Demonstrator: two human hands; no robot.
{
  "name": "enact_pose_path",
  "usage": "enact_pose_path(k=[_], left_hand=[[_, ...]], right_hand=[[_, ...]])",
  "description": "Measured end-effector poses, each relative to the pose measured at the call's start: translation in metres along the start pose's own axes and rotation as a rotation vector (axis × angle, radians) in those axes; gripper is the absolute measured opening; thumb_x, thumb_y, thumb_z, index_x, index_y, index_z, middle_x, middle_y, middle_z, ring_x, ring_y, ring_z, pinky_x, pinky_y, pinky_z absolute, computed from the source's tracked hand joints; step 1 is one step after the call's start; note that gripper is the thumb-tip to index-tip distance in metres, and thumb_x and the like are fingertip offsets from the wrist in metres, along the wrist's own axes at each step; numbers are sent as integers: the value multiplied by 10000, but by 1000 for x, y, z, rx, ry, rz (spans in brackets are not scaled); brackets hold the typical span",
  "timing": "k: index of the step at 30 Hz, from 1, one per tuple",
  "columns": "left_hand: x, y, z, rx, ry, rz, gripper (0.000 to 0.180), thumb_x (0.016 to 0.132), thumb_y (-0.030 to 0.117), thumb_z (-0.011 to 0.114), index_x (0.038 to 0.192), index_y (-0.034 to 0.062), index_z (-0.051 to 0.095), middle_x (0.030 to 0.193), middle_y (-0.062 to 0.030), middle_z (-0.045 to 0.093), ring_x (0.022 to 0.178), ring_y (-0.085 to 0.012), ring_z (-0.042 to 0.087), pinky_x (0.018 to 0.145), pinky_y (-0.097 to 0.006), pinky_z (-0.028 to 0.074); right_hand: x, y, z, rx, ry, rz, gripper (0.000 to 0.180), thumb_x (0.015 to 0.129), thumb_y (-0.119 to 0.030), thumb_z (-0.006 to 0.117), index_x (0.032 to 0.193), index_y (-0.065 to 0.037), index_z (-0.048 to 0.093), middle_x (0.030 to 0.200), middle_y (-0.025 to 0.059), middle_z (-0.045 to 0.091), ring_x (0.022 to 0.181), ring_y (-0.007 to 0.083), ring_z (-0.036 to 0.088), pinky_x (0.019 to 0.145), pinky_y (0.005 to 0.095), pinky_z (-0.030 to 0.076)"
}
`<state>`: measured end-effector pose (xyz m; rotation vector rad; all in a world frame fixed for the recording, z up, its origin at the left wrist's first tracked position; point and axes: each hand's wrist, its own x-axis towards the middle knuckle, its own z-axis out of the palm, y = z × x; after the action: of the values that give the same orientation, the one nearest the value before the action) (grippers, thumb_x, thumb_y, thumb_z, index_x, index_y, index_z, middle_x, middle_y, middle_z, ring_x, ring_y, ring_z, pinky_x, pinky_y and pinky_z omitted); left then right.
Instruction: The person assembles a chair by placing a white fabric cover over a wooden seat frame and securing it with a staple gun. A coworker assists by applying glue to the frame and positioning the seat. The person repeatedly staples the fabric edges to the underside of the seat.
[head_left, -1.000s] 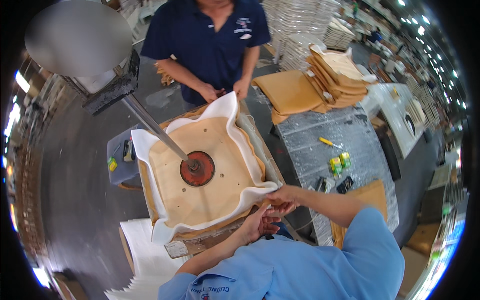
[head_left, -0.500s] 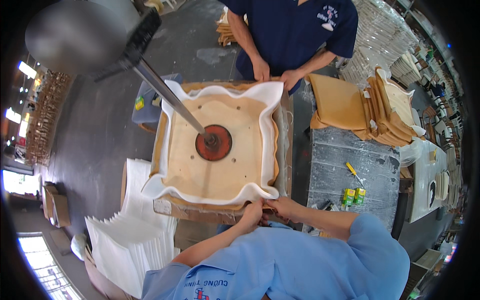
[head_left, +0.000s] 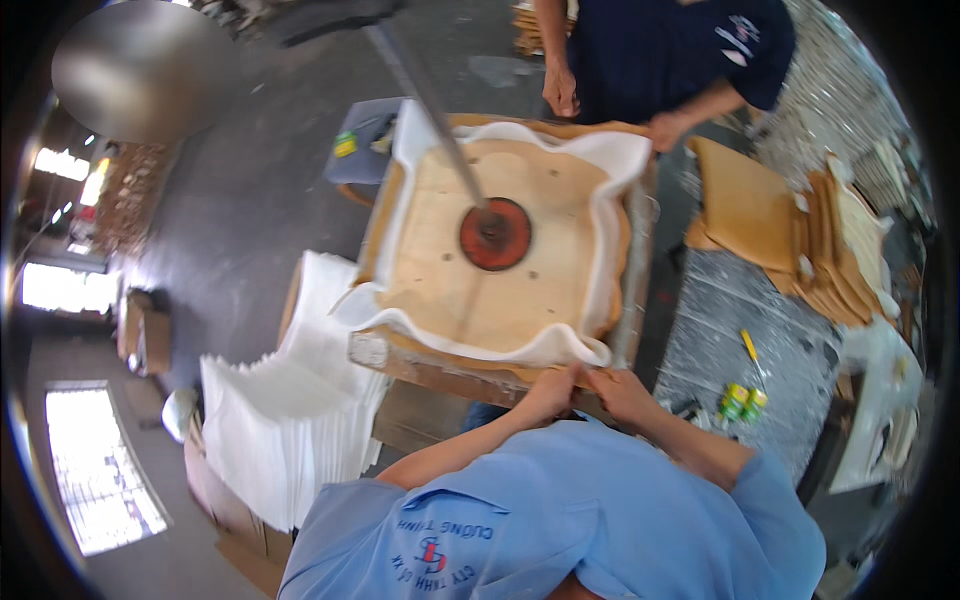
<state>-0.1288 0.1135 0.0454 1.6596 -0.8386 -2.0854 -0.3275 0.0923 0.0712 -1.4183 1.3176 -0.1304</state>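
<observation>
A square wooden seat panel lies on a boxy stand, with white padding curling up around its sides and a tan cover showing outside that. A metal rod presses a red disc onto the panel's middle. At the near edge, toward the right corner, my left hand and my right hand are close together. Both have fingers closed on the cover's edge; the fingertips are partly hidden. Across the stand, a co-worker's hand touches the far right corner; their other hand hangs free.
White padding sheets are stacked at the near left. To the right, a plastic-covered table carries tan covered seats, a yellow-handled tool and small green-and-yellow boxes. A blue-grey stool stands at the far left.
The view has swung, so the scene sits further right. One hand of the co-worker has left the far edge; the other is now at the far right corner. My hands stay at the near edge.
</observation>
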Motion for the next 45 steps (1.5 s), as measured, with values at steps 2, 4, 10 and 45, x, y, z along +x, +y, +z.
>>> enact_pose_path(k=[2, 4, 10, 45], left_hand=[[-12, 7, -27, 22, -96, 20, 596, 1171, 488, 496, 906, 11, 737, 693, -70, 664, 616, -163, 630, 558, -329, 489], [-31, 1, -62, 48, -24, 101, 566, 1163, 482, 538, 972, 1, 767, 750, -81, 706, 675, -161, 672, 612, -317, 546], [-130, -37, -293, -163, 869, 13, 422, 1102, 417, 629, 1267, 42, 727, 1039, -94, 733, 768, -197, 722, 664, -337, 596], [-46, 57, -455, 421, -323, -134, 277, 1130, 306, 572, 1168, 46, 661, 660, -18, 572, 456, -125, 492, 383, -311, 381]], right_hand=[[8, 17, 7, 156, -15, 155, 486, 1137, -425, 563, 1029, 4, 764, 766, 154, 714, 715, 300, 718, 661, 447, 535], [5, 15, 13, 449, -11, 258, 465, 1142, -407, 596, 999, 10, 744, 690, 58, 654, 593, 172, 620, 549, 365, 450], [-3, -8, 22, 508, 112, 343, 454, 1138, -424, 625, 935, -29, 717, 702, 28, 637, 553, 111, 574, 466, 302, 392], [204, -293, 340, 1296, 415, 655, 490, 1139, -484, 584, 944, -39, 647, 713, 77, 587, 540, 216, 566, 503, 404, 477]])
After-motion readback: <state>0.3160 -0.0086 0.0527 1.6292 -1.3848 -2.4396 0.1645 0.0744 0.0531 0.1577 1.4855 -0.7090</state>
